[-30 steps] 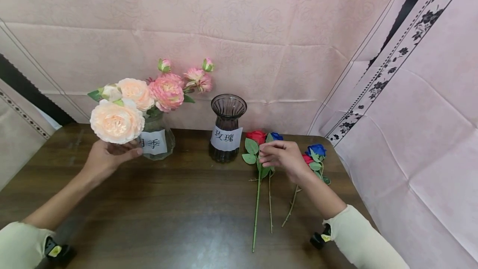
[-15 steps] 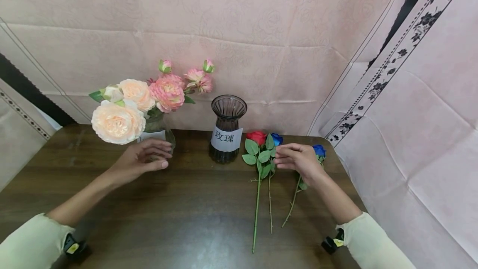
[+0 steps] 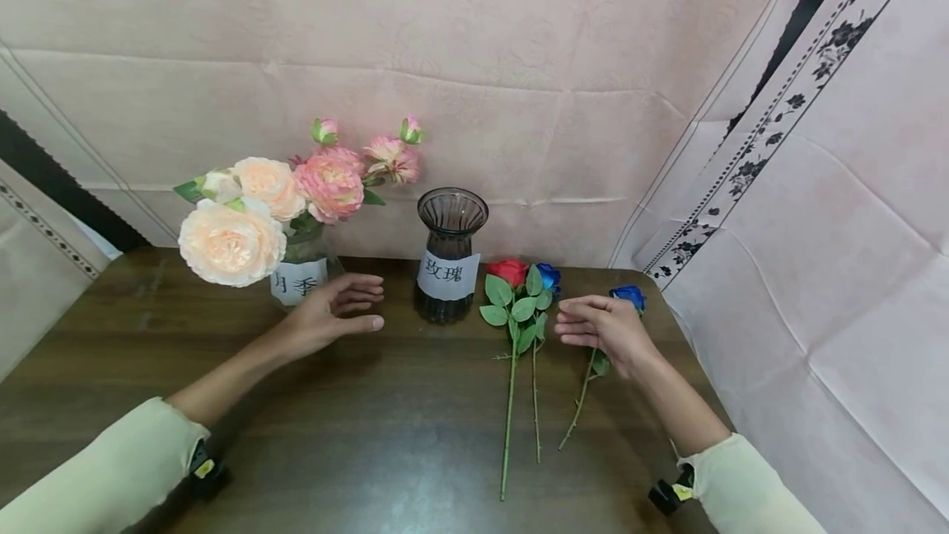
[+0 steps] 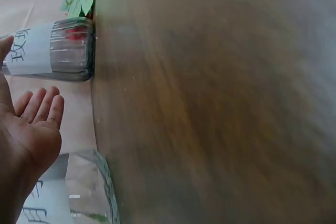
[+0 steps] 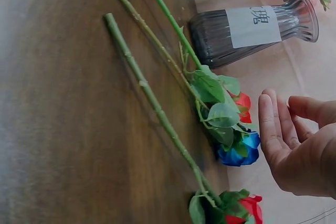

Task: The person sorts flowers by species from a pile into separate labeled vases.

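here's your right hand (image 3: 611, 332), nearer, empty, fingers loosely bent; the red rose (image 3: 508, 273) by the dark vase (image 3: 449, 244) lies to its left on the table (image 3: 400, 410), stem running toward you. left hand (image 3: 329, 316): empty, thumb and fingers apart.

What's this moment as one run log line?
left hand: empty, in front of clear vase; right hand: empty, by roses on table; dark vase: upright, no flowers; clear vase: holds peach and pink flowers
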`<act>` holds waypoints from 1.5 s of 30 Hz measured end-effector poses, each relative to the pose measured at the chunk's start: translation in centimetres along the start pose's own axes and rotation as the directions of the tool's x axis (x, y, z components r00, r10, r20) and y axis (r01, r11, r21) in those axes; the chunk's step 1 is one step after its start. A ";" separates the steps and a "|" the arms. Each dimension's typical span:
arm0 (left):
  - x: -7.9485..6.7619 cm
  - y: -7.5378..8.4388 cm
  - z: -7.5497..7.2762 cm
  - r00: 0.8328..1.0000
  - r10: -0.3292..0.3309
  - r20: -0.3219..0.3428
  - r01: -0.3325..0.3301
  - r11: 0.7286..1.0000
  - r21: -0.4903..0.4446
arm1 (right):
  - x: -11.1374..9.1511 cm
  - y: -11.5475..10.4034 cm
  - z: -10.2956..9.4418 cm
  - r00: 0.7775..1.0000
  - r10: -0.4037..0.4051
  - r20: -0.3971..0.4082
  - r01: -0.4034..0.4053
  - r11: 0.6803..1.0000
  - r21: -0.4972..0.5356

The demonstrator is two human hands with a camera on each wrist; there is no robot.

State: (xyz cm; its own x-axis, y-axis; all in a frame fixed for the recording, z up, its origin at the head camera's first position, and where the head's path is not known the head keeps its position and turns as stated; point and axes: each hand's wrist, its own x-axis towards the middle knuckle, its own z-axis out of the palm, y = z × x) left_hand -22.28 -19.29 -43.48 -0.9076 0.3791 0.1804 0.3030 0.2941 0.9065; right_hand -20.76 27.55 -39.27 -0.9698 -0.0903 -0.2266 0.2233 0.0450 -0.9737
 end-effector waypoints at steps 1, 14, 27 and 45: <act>0.3 0.0 0.2 1.000 -0.002 -0.003 0.002 1.000 0.009 | -0.1 0.1 0.1 1.000 0.004 0.002 -0.004 1.000 -0.003; 2.9 0.1 1.7 0.989 -0.141 0.039 0.140 0.990 0.010 | -1.3 2.7 2.1 0.992 0.080 0.098 -0.074 0.995 -0.062; 6.0 0.8 3.3 0.985 -0.171 0.028 0.171 0.985 -0.003 | -2.7 4.4 4.1 0.959 0.194 0.204 -0.173 0.978 -0.118; 9.4 0.3 6.5 0.989 -0.145 -0.025 0.143 0.988 -0.058 | -3.3 5.3 7.3 0.954 0.214 0.212 -0.179 0.969 -0.171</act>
State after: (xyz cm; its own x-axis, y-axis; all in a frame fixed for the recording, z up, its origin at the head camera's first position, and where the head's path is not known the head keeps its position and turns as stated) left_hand -28.82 -9.95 -44.02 -0.9489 0.3104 0.0567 0.1525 0.2939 0.9436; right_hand -15.64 20.78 -43.87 -0.8565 -0.2870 -0.4290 0.3733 0.2296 -0.8989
